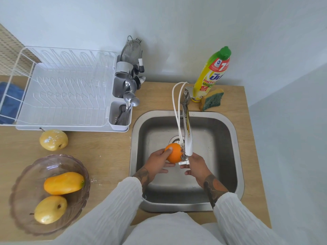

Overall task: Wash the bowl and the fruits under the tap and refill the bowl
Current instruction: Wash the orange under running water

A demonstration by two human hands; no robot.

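Over the steel sink my left hand grips an orange right under the tap spout. My right hand sits beside the spout's end, its fingers pinching the small tap lever. On the counter to the left stands a clear ribbed glass bowl holding an orange mango and a yellow pear. Another yellow pear, dusted with white specks, lies on the counter above the bowl.
A white dish rack with a cutlery holder fills the back left. A yellow dish soap bottle and a sponge stand behind the sink. A blue cloth lies at the far left.
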